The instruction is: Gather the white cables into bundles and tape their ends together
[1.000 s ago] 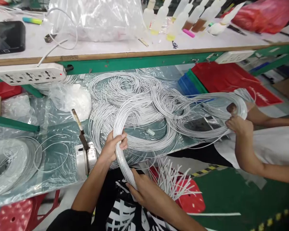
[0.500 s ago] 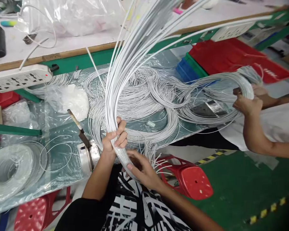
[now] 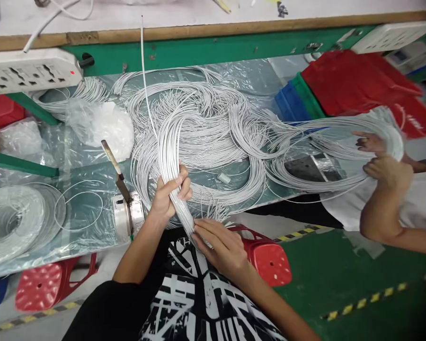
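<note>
A thick bundle of white cables [image 3: 167, 147] curves up from my body and bends over toward the pile. My left hand [image 3: 173, 192] is wrapped round it at mid-length, thumb across the front. Lower down, my right hand [image 3: 222, 246] is closed at the bundle's lower end, where a shiny clear wrap covers the cables. One loose cable [image 3: 144, 71] sticks up from the bundle toward the bench edge. Behind it, coils of white cable [image 3: 213, 147] lie heaped on the plastic-covered table [image 3: 88, 189].
A cutter with an upright handle [image 3: 122, 184] stands left of my hands, near a cable reel [image 3: 12, 220] and a plastic bag [image 3: 110, 128]. At right, a co-worker's hands [image 3: 385, 166] hold a cable coil. Red stools [image 3: 271, 263] stand below the table edge.
The bundle's upper part, which rose high over the bench, has dropped and now arches down onto the pile. My right hand has shifted slightly along the lower end. The camera view has shifted.
</note>
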`<state>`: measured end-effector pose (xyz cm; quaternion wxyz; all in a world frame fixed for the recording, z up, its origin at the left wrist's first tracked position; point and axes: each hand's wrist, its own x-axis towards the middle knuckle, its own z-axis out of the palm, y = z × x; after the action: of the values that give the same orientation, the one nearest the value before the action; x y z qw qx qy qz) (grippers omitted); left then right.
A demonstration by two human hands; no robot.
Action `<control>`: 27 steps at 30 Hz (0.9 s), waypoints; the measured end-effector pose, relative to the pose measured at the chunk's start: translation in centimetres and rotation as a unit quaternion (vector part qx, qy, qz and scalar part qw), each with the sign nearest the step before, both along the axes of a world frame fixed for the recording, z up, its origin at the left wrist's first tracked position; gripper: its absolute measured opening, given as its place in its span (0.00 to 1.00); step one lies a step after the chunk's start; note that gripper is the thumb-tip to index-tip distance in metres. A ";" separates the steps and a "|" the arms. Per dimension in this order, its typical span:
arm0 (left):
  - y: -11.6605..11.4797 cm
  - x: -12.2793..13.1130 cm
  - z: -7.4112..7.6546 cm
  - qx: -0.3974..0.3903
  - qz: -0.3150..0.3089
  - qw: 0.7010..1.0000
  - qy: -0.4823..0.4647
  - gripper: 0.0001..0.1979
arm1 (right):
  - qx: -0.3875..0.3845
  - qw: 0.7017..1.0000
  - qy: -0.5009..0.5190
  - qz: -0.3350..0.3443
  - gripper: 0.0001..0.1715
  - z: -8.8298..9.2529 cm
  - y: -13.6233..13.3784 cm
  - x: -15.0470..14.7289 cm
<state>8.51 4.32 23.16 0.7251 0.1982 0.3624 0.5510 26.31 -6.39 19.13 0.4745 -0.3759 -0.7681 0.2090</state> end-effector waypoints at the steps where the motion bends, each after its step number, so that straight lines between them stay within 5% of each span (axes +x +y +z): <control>1: 0.0 0.0 0.0 -0.001 0.005 1.000 0.003 0.22 | 0.014 1.000 -0.019 0.002 0.19 0.1 -0.1 0.1; 8: 0.0 0.1 0.1 -0.013 0.017 1.000 0.021 0.21 | 0.050 0.991 -0.104 0.061 0.25 0.8 1.1 1.5; 15: -0.1 0.0 -0.5 -0.056 0.001 0.998 0.018 0.24 | 0.116 0.977 -0.157 0.085 0.14 0.9 3.8 0.7; 21: -0.5 -0.4 -1.3 -0.120 0.009 0.992 0.042 0.30 | 0.016 0.986 -0.059 0.155 0.13 -0.5 3.8 1.4; 27: 0.1 -0.5 -2.3 -0.182 0.050 0.980 0.058 0.35 | -0.104 0.987 0.025 0.120 0.13 -3.0 5.2 1.0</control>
<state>7.98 4.46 20.90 0.6982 0.0761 0.5080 0.4986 27.33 -1.20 16.11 0.4234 -0.3232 -0.7693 0.3527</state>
